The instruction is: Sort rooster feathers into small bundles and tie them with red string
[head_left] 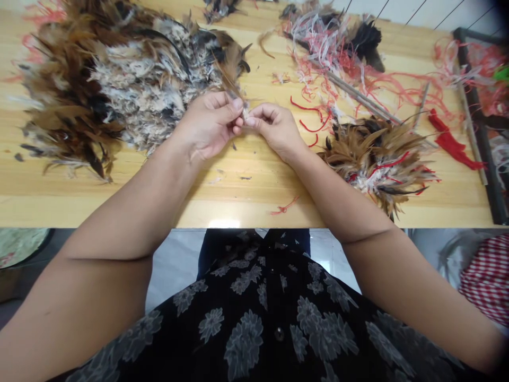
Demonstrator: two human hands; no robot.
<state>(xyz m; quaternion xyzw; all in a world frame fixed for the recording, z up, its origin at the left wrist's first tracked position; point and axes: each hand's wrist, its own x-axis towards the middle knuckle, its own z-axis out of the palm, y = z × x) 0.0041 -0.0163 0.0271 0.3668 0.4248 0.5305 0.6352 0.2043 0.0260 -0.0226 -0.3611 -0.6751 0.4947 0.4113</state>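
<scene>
My left hand and my right hand meet over the middle of the wooden table. Both pinch the quill end of a small bunch of brown feathers, which fans away from my fingers toward the big heap. The fingers of both hands are closed on it, thumb against forefinger. A large pile of brown, white and black feathers lies just left of my left hand. A tied feather bundle with red string lies right of my right wrist.
Tangled red and white strings and thin sticks lie at the back right. A red cloth strip lies near a dark metal frame at the right edge. Loose red threads lie near the front edge.
</scene>
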